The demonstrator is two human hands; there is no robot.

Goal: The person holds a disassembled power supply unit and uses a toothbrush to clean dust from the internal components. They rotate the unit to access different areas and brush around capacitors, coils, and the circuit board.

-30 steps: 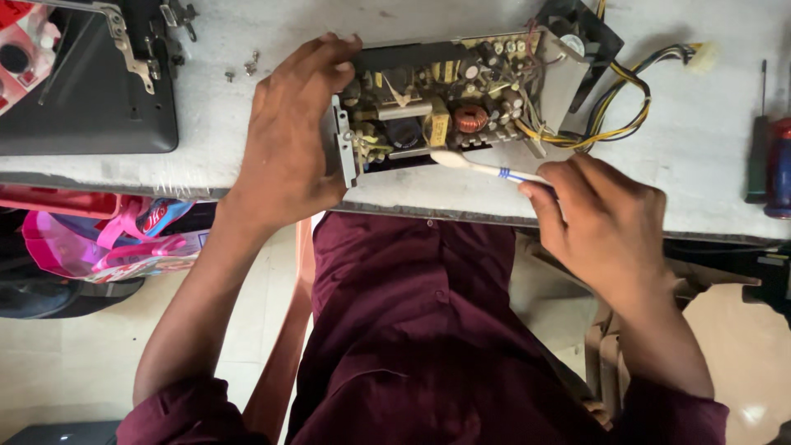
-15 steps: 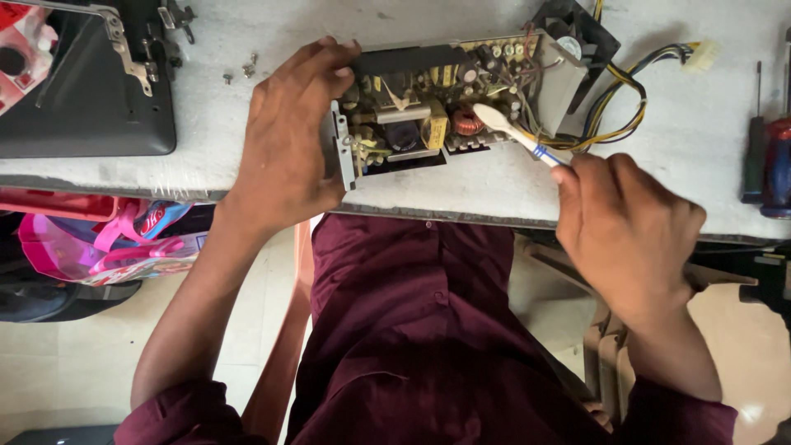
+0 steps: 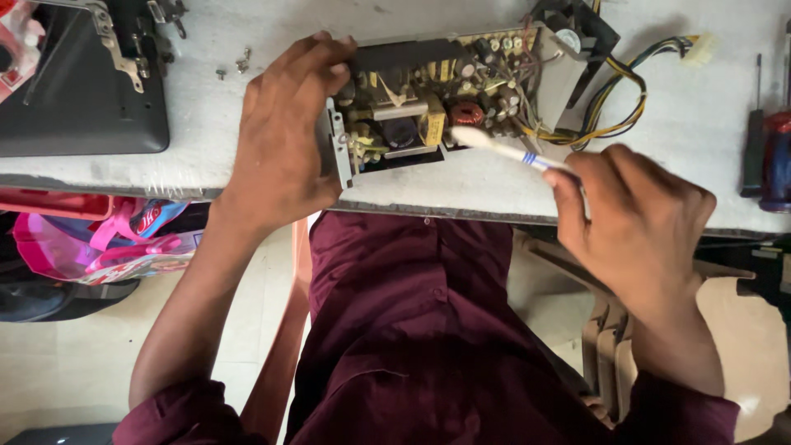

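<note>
An opened power supply board with coils, capacitors and a metal frame lies on the grey table. My left hand grips its left end, fingers over the top edge. My right hand holds a white toothbrush with a blue band. The brush head rests at the board's near edge, beside a copper coil. Yellow and black wires run off the board's right side to a white plug.
A dark laptop part with a metal hinge lies at the far left, small screws beside it. A screwdriver with a red and blue handle lies at the right edge. Pink bags sit under the table.
My right hand has moved the toothbrush from the board's lower front edge up and to the right, towards the coil. My left hand has kept its grip.
</note>
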